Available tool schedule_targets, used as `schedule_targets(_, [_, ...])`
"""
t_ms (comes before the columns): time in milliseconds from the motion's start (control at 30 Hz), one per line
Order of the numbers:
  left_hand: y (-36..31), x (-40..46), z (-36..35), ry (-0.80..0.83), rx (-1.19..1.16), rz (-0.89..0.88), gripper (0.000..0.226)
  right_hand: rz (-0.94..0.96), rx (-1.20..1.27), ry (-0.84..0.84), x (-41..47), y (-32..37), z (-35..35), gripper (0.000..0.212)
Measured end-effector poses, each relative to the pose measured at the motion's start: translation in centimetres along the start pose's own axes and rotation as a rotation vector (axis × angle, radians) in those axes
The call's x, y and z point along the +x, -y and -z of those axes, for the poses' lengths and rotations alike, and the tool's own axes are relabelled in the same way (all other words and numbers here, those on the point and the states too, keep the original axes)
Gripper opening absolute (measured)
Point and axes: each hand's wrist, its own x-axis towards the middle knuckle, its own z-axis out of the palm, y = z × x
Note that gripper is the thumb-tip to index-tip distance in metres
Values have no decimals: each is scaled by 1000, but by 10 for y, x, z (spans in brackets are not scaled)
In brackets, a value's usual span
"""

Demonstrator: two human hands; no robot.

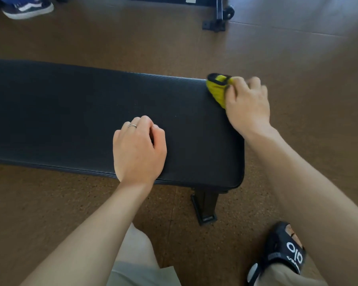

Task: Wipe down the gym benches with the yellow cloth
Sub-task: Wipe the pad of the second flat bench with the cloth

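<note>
A long black padded gym bench (70, 112) runs across the view from the left edge to its right end. My right hand (247, 102) grips the yellow cloth (217, 89), which has a dark trim, at the bench's far right corner. The cloth lies against the pad there. My left hand (139, 147) rests on the near side of the pad with its fingers curled under and nothing in it. A ring sits on one of its fingers.
The bench's black metal leg (205, 205) stands on the brown speckled floor below its right end. A second bench's frame and wheel (219, 15) are at the top. Another person's blue sneaker (27, 8) is at top left. My sandalled right foot (281, 250) is at bottom right.
</note>
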Motion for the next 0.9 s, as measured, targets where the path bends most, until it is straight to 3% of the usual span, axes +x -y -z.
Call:
schedule_targets(133, [-2,-2,-2,-20,8,-7,28,-107,-104,-17,1,14,-5,36])
schedule_targets(333, [-2,-1,-2,-27,-38,13,28,225,-290,94,33,73,-25,35])
schedule_targets(467, [-3,-1,0,-56,-91,42,29,326,-231,69,-26,83,-17,31])
schedule_targets(633, [11,1,8,-158,-419,148,27,461,-197,143,-145,58,26,39])
schedule_targets(733, [21,5,10,-220,-606,273,25,453,-244,137,-155,50,29,41])
schedule_targets(900, [17,11,8,-282,-716,333,27,578,-254,133,-151,99,1,44])
